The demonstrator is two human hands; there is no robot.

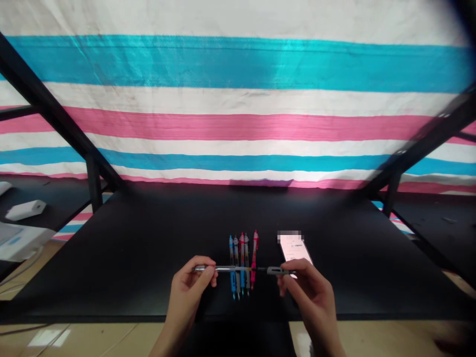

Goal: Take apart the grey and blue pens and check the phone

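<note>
Above the table, a ballpoint pen in two parts stretches between my hands. My left hand [194,277] pinches the clear pen barrel [225,269] between thumb and fingers. My right hand [310,290] is closed on the grey-and-black pen section [277,270], whose far end pokes out past the fingertips. A thin refill [256,269] bridges the gap between the two parts, roughly level. Behind and under it, several pens in blue, grey and red [238,248] lie side by side on the table, with a pink pen [255,248] slightly apart on their right.
A phone [295,248] with a lit screen lies on the black table [148,248], partly behind my right hand. Black frame bars [55,104] rise at both sides. A striped sheet [238,126] hangs at the back. White devices [26,210] sit on another surface at left.
</note>
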